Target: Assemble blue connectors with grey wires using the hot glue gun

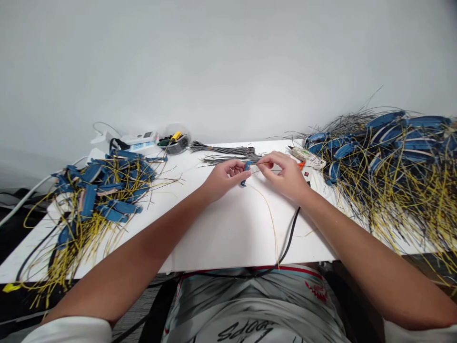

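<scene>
Over the middle of the white table, my left hand (230, 175) is closed on a small blue piece (246, 172), held between thumb and fingers. A thin yellow wire (272, 214) hangs from this spot down to the table's front edge. My right hand (282, 172) is just to the right, thumb and fingertips pinched on a thin dark wire (256, 171) that stretches toward the blue piece. Where the wire meets the piece is too small to make out. Close behind my right hand lies a whitish glue gun (310, 158), partly covered by the hand.
Blue pieces with yellow and black wires are heaped at left (123, 183) and in a larger heap at right (389, 157). Dark wire bundles (224, 150) lie at the back, beside a clear round container (178, 140) and a white power strip (141, 140). A black cable (293, 228) crosses the front edge.
</scene>
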`<action>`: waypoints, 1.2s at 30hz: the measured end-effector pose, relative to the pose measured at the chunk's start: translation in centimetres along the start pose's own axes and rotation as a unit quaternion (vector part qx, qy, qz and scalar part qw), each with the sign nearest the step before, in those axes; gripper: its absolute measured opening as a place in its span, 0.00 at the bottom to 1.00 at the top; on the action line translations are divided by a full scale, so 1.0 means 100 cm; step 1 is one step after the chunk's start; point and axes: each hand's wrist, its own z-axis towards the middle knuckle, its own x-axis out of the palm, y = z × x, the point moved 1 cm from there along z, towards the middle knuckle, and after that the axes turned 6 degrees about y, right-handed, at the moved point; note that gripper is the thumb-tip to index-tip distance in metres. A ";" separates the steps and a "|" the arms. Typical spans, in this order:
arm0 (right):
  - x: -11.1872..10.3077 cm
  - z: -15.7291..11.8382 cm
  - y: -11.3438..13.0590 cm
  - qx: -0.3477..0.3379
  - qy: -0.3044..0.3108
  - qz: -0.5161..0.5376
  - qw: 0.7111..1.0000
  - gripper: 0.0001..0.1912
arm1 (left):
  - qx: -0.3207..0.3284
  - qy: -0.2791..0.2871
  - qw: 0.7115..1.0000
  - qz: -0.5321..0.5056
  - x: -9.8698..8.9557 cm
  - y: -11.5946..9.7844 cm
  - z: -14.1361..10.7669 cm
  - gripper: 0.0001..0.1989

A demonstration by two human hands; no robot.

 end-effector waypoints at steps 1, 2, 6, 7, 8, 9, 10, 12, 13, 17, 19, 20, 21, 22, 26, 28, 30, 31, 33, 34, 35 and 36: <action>-0.001 0.000 0.001 -0.020 -0.008 -0.021 1.000 0.04 | 0.001 -0.011 1.000 -0.002 0.000 0.000 0.000 0.21; -0.002 0.000 0.003 -0.036 -0.013 -0.039 0.998 0.04 | 0.004 -0.021 1.000 -0.005 0.001 0.001 0.001 0.21; -0.002 -0.003 0.009 -0.043 0.001 -0.070 0.997 0.10 | 0.015 -0.048 0.999 -0.011 0.001 0.001 0.001 0.20; -0.001 -0.003 0.010 -0.036 0.018 -0.071 0.997 0.11 | 0.017 -0.051 0.999 -0.003 0.001 0.001 0.001 0.20; 0.001 -0.004 0.012 -0.031 0.038 -0.068 0.996 0.11 | 0.019 -0.052 0.998 0.010 0.001 0.001 0.001 0.20; 0.003 -0.005 0.013 -0.027 0.061 -0.064 0.996 0.11 | 0.022 -0.051 0.998 0.026 0.001 0.001 0.001 0.19; 0.005 -0.005 0.013 -0.024 0.082 -0.057 0.995 0.11 | 0.026 -0.051 0.997 0.043 0.001 0.001 0.001 0.19; 0.010 -0.007 0.013 -0.023 0.112 -0.036 0.993 0.11 | 0.036 -0.056 0.995 0.075 0.000 0.001 0.000 0.19; 0.012 -0.008 0.013 -0.022 0.120 -0.025 0.992 0.10 | 0.039 -0.062 0.994 0.087 0.000 0.001 0.000 0.18; 0.012 -0.009 0.013 -0.024 0.122 0.004 0.992 0.09 | 0.042 -0.076 0.989 0.117 0.001 -0.002 -0.002 0.17; 0.008 -0.008 0.013 -0.034 0.079 -0.019 0.996 0.08 | 0.046 -0.078 0.987 0.130 0.002 -0.005 -0.003 0.17; 0.006 -0.007 0.013 -0.041 0.049 -0.040 0.997 0.08 | 0.050 -0.081 0.986 0.140 0.002 -0.006 -0.004 0.17; 0.004 -0.007 0.013 -0.048 0.020 -0.064 0.997 0.09 | 0.055 -0.083 0.983 0.154 0.003 -0.008 -0.004 0.17; 0.002 -0.006 0.012 -0.053 -0.002 -0.088 0.995 0.10 | 0.061 -0.083 0.980 0.171 0.003 -0.008 -0.005 0.17; -0.001 -0.003 0.003 -0.060 0.011 -0.155 0.986 0.15 | 0.118 -0.057 0.962 0.239 0.005 -0.008 -0.006 0.16; -0.001 -0.002 -0.003 -0.051 0.035 -0.168 0.984 0.11 | 0.143 -0.048 0.951 0.268 0.005 -0.007 -0.006 0.16; 0.000 -0.002 -0.008 -0.035 0.044 -0.174 0.983 0.12 | 0.155 -0.054 0.943 0.289 0.004 -0.007 -0.006 0.15; 0.000 -0.002 -0.009 -0.025 0.048 -0.175 0.983 0.14 | 0.162 -0.061 0.940 0.293 0.004 -0.007 -0.006 0.15; 0.001 -0.001 -0.009 0.002 0.053 -0.171 0.984 0.18 | 0.178 -0.076 0.937 0.292 0.003 -0.007 -0.006 0.15; 0.002 -0.001 -0.008 0.017 0.054 -0.165 0.985 0.18 | 0.185 -0.084 0.935 0.290 0.002 -0.008 -0.006 0.15; 0.002 -0.002 -0.007 0.030 0.054 -0.154 0.986 0.16 | 0.191 -0.090 0.934 0.290 0.002 -0.008 -0.006 0.15; 0.002 -0.002 -0.006 0.040 0.054 -0.142 0.988 0.14 | 0.194 -0.094 0.932 0.291 0.002 -0.009 -0.006 0.15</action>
